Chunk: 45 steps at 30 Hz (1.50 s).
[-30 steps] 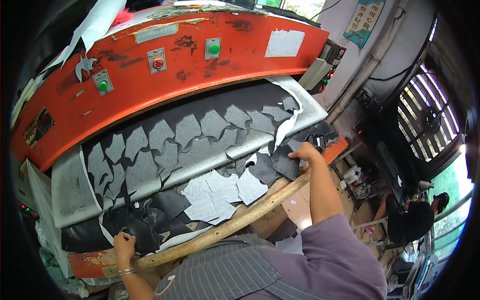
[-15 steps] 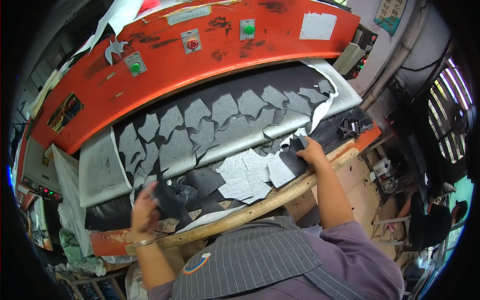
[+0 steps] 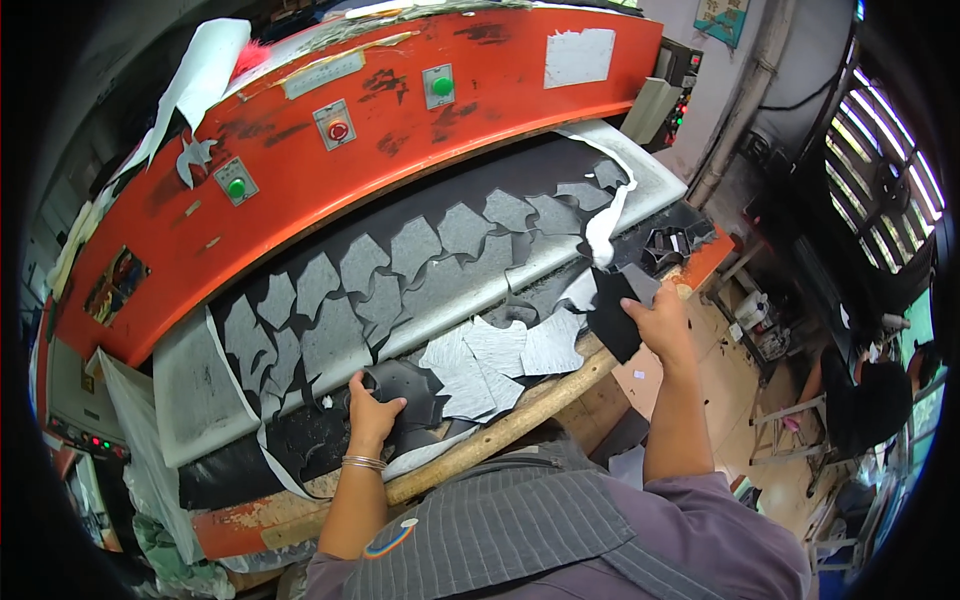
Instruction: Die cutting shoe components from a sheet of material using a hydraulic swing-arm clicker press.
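Observation:
My right hand (image 3: 657, 318) is closed on a black cut leather piece (image 3: 614, 318), which hangs over the wooden front rail. My left hand (image 3: 372, 412) rests at the edge of some dark cut pieces (image 3: 408, 392), thumb and forefinger apart; its other fingers are partly hidden. Between the hands lie several overlapping pieces with pale, streaked faces (image 3: 485, 358). Beyond them, a black sheet (image 3: 415, 212) on the white cutting board (image 3: 200, 400) carries rows of grey-faced cut pieces (image 3: 415, 247).
An orange press beam (image 3: 290, 150) with green and red buttons spans behind the board. A metal cutting die (image 3: 668, 245) sits at the bench's right end. The wooden rail (image 3: 490, 435) runs along the front. At far right, a person in black sits near a stool (image 3: 785, 420).
My left hand has moved right and no longer holds up the black piece it had. My right hand has drawn a black piece rightward over the rail. The view has shifted.

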Each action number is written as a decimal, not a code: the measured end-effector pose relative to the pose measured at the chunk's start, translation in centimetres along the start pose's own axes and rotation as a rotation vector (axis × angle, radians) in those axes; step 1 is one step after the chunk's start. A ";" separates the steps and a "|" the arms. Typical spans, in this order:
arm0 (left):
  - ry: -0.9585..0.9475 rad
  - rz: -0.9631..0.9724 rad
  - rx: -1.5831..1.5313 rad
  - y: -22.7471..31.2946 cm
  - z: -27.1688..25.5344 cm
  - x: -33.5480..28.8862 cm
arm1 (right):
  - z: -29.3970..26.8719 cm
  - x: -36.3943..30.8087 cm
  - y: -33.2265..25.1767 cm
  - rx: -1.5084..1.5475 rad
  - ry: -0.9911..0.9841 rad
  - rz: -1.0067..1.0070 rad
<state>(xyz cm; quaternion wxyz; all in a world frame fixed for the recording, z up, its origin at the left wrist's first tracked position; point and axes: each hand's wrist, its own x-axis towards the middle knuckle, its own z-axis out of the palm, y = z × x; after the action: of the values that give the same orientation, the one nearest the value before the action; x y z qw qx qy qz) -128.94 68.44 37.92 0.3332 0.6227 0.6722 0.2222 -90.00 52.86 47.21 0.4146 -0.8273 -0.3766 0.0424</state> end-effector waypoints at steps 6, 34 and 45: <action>-0.279 0.062 -0.279 0.0 -2.2 1.2 | 3.3 -0.2 -2.2 -0.002 -0.440 0.150; -0.908 0.149 -0.548 5.6 2.0 4.2 | 5.9 -1.8 -0.8 0.405 -0.577 0.276; -0.630 0.201 -0.705 6.5 -3.4 4.5 | 9.0 3.4 -6.0 -0.021 -0.935 0.054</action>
<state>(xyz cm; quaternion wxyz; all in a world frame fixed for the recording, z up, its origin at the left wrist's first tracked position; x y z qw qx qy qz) -126.96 74.05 44.06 0.6883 0.5707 0.3587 0.2683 -94.52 63.20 46.44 0.1910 -0.7330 -0.5019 0.4176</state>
